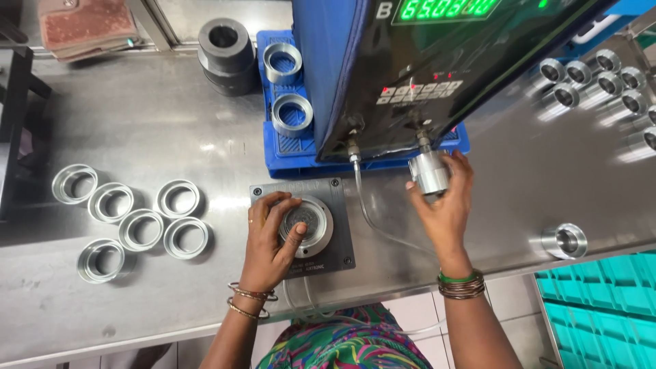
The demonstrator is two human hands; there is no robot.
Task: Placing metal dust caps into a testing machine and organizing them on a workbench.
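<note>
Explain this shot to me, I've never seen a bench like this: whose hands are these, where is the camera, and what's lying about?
The camera sits on the person's head, looking down at a steel bench. The left hand presses a metal ring onto a dark square fixture. The right hand holds a silver cylinder hanging from a black unit with a green display. Six loose rings lie to the left, two more on a blue tray, and other metal parts to the right.

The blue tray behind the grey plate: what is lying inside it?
Two metal rings lie in the blue tray, one behind the other on its ribbed floor. The black instrument with the green display covers the tray's right part, so anything there cannot be seen.
</note>
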